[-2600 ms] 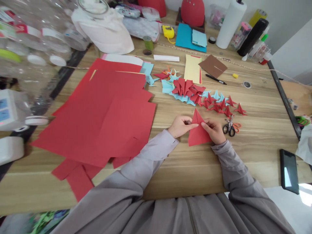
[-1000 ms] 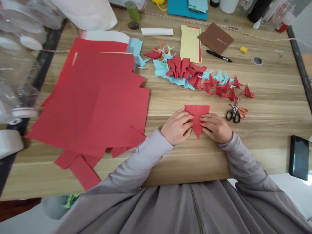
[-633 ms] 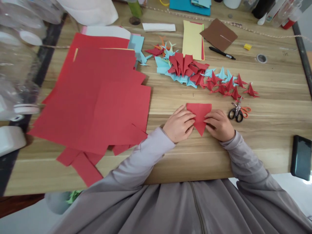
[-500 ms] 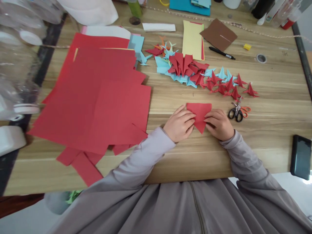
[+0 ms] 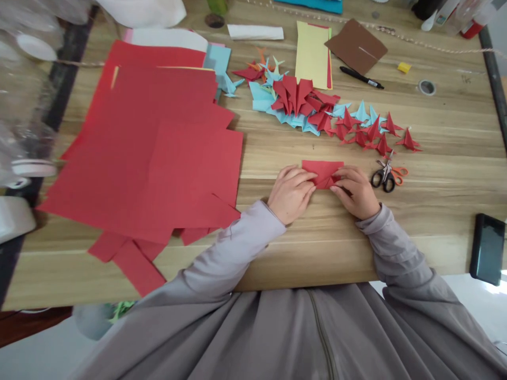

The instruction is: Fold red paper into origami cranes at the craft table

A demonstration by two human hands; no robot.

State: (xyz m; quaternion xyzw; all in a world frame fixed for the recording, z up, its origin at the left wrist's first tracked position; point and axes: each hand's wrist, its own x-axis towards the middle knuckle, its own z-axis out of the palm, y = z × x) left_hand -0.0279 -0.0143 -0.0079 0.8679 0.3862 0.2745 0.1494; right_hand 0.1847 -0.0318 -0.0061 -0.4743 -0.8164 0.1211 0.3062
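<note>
A small piece of red paper (image 5: 322,168) lies on the wooden table in front of me, its lower point folded up so that it forms a rough rectangle. My left hand (image 5: 291,192) closes its fingers on the paper's left side. At the right side, my right hand (image 5: 355,191) pinches the folded edge between thumb and fingers. Just right of that hand lie scissors (image 5: 384,177) with black handles, overlapping an orange-handled pair. Beyond the paper sit several folded red paper pieces (image 5: 297,96) and pointed red paper shapes (image 5: 372,129), mixed with light blue ones.
Large red paper sheets (image 5: 158,153) cover the table's left part. Farther back are yellow paper (image 5: 311,55), brown paper (image 5: 356,46), a black pen (image 5: 361,77) and a white strip (image 5: 255,32). A dark phone (image 5: 488,248) rests at the right front edge.
The red paper's downward point has been folded up, leaving a flat lower edge. Both hands stay on its two sides. The camera view has shifted slightly.
</note>
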